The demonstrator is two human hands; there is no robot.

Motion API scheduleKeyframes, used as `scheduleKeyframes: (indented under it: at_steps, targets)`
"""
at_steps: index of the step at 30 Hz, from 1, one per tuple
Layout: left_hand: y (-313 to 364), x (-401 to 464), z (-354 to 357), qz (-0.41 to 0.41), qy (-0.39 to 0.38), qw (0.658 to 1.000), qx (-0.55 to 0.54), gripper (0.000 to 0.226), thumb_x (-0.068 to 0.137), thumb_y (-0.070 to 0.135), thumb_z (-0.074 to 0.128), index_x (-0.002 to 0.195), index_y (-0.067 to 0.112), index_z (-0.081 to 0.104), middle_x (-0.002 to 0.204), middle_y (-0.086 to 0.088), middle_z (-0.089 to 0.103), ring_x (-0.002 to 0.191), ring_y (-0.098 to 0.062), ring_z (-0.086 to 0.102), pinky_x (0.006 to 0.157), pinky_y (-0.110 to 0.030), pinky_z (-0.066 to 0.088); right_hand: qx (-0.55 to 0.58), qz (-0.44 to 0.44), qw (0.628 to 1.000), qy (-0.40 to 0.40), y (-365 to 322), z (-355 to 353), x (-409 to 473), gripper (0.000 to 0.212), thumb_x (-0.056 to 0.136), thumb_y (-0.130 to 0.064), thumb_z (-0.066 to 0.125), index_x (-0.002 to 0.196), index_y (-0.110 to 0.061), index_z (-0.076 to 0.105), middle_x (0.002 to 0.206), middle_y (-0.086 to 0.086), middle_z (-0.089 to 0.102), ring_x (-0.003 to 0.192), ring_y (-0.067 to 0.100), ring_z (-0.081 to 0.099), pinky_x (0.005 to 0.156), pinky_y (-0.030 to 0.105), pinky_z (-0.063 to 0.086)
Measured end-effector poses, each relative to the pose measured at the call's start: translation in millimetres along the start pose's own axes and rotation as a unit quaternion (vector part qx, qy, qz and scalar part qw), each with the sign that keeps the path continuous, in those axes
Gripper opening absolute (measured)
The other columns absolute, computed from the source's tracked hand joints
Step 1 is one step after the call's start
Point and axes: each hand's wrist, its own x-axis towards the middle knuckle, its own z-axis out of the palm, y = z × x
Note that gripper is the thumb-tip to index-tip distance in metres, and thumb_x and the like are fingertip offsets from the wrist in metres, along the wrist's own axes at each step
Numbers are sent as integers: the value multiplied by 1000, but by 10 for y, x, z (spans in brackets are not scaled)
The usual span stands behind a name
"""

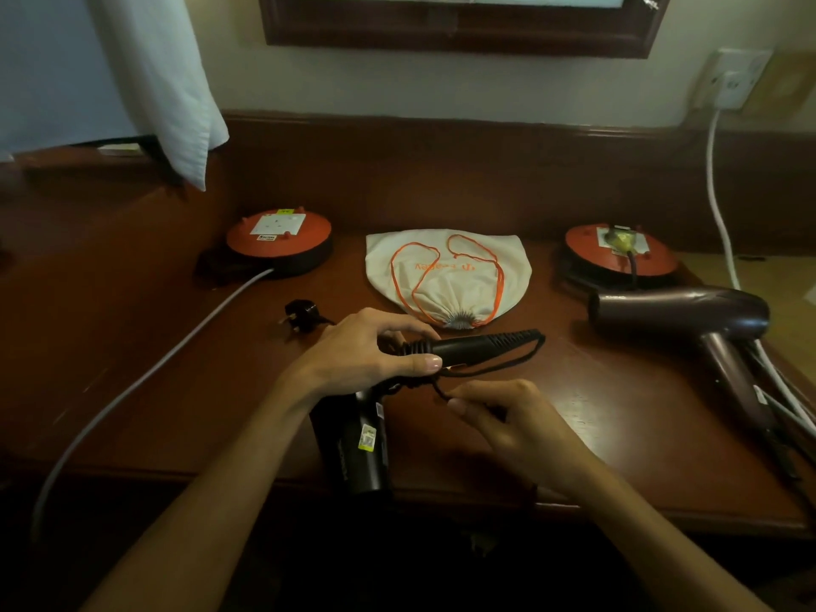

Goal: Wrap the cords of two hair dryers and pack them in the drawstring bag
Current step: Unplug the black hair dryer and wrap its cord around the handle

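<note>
A black hair dryer (353, 439) lies at the desk's front edge, its handle (481, 344) pointing right. My left hand (371, 351) grips the handle near its joint. My right hand (503, 417) pinches the dryer's black cord (508, 364), which loops past the handle's tip. The cord's plug (301, 314) lies on the desk to the left. A cream drawstring bag (448, 276) with orange strings lies flat at the middle back, its mouth drawn closed. A second, maroon hair dryer (689, 315) rests on the right, its cord running up to an orange reel.
Two orange cable reels stand on the wooden desk (618, 413): one at back left (278, 240) with a grey cable trailing off the front left, one at back right (618, 254). A white towel (168, 81) hangs at upper left. A wall socket (733, 81) holds a white cable.
</note>
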Motion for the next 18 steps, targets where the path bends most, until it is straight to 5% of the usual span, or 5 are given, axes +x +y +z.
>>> scheduleKeyframes:
  at_steps: [4, 8, 13, 15, 18]
  targets:
    - [-21, -48, 1, 8, 19, 999, -27, 44, 74, 74, 71, 110, 49, 71, 94, 11, 73, 98, -9, 71, 92, -56, 55, 117, 141, 981, -66, 90, -103, 40, 60, 91, -49, 64, 73, 8, 58, 57, 5, 46, 50, 17, 37, 47, 27, 30]
    - [-14, -58, 18, 10, 22, 1000, -18, 44, 74, 74, 69, 110, 48, 70, 96, 14, 72, 103, -7, 68, 96, -57, 51, 145, 202, 961, -118, 150, -212, 202, 47, 79, -51, 77, 72, -7, 62, 58, 5, 43, 47, 13, 35, 45, 26, 28]
    - [23, -83, 19, 14, -21, 1000, 15, 48, 69, 76, 72, 110, 49, 68, 98, 15, 72, 106, -5, 66, 101, -52, 47, 91, 117, 980, -132, 138, -345, 510, 16, 87, -1, 73, 81, -13, 66, 64, 11, 57, 51, 23, 49, 48, 27, 38]
    - [48, -74, 10, 10, -32, 998, 50, 53, 65, 76, 76, 110, 51, 65, 98, 16, 71, 105, -3, 65, 102, -48, 47, 63, 96, 974, -195, 202, -379, 688, 7, 85, -13, 77, 80, -11, 73, 69, 25, 61, 55, 42, 49, 51, 34, 41]
    - [43, -61, -15, 12, -34, 997, 72, 49, 69, 68, 81, 110, 48, 64, 98, 16, 72, 101, -3, 66, 99, -44, 50, 67, 156, 944, -283, 289, -421, 877, 27, 78, -28, 80, 93, -6, 74, 82, 26, 61, 61, 34, 48, 50, 28, 40]
